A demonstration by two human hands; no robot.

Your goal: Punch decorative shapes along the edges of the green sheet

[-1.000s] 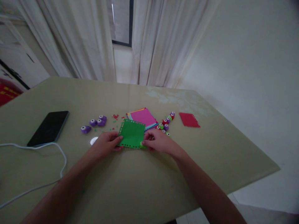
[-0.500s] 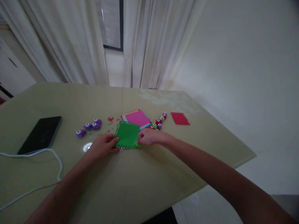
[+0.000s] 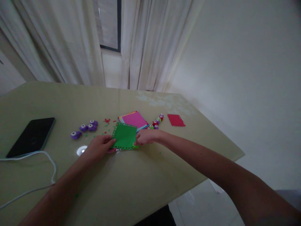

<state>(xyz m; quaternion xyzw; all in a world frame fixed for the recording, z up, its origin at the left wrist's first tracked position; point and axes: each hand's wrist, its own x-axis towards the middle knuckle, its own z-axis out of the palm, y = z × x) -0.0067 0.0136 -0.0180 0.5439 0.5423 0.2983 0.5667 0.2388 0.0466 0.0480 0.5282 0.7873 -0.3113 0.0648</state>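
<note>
Pale curtains (image 3: 145,47) hang behind a beige table (image 3: 117,194), with a plain wall (image 3: 246,78) to the right. Near the table's front edge is a green paper sheet (image 3: 124,135), its border lined with punched holes; everything else is placed from it. At its left edge, the left hand (image 3: 102,146) pinches it, thumb on top and fingers underneath. At its lower right corner, the right hand (image 3: 147,137) is closed around a small lime-green paper punch (image 3: 134,146); whether the punch is biting the paper, I cannot tell.

Just beyond the sheet lies a pink-topped paper stack (image 3: 134,120); to its far right are a row of eye-topped punches (image 3: 158,121) and a red paper sheet (image 3: 176,120). To its left are purple punches (image 3: 76,135) and, farther off, a black tablet (image 3: 31,136).

With only one edge pinched, the sheet could swing or crease if the punch were tugged sideways. Holes set too close to their neighbours might run together and tear the border, and a slack left grip could leave the corner skewed.
</note>
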